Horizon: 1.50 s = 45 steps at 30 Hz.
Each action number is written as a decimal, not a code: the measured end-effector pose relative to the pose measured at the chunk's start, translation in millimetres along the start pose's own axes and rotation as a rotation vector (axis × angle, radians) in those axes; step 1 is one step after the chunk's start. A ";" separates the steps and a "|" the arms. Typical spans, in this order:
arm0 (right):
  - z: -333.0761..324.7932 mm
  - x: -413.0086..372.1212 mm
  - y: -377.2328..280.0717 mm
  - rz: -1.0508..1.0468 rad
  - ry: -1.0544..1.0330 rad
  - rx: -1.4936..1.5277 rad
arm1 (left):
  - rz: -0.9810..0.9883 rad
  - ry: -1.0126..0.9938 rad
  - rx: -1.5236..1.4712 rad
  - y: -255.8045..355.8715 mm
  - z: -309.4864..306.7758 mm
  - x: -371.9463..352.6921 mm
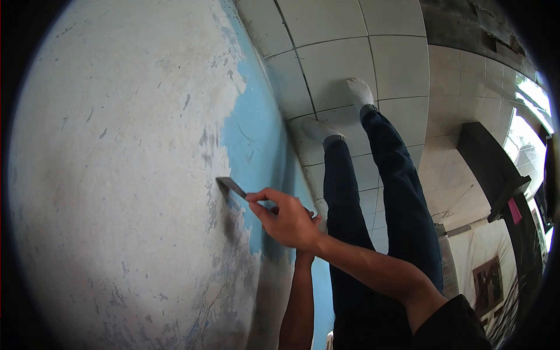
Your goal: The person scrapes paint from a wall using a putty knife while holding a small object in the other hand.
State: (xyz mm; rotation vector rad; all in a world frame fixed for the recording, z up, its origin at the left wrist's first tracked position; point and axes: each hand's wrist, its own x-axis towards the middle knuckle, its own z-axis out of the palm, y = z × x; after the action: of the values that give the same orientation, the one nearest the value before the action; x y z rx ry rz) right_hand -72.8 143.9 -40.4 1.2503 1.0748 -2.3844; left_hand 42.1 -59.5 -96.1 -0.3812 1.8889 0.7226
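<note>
Head view: leftmost, the patchy pale wall (134, 175); a shallow, even scraping angle there should spare it gouges. Next, the scraper (234, 186), by the blue paint's (256, 125) ragged edge, long axis slanting, pointing up-left. The right hand's (286, 220) fingers pinch it; the left hand (317, 220) is mostly hidden, its grip impossible to tell.

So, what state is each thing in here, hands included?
Wall: patchy white, scuffed with grey marks.
Blue paint: ragged along its edge with the white.
Scraper: gripped, blade at or near the wall; contact unclear.
Right hand: closed on the scraper.
Left hand: mostly hidden; grip unclear.
Trousers: worn, cuffs turned up.
Floor tiles: laid, dark joints showing.
</note>
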 end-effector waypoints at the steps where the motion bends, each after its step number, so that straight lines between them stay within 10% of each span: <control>1: 0.7 -3.8 1.3 -0.038 0.003 0.001 | -0.006 -0.005 0.000 1.9 1.1 -1.0; 45: -7.8 17.8 6.8 0.060 -0.008 0.038 | -0.020 -0.052 -0.094 31.6 -8.2 -8.8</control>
State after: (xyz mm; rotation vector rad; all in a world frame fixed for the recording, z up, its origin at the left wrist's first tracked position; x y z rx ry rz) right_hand -75.3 146.7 -60.7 1.2665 0.9794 -2.3738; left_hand 22.2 -41.0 -76.0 -0.4357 1.8041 0.8030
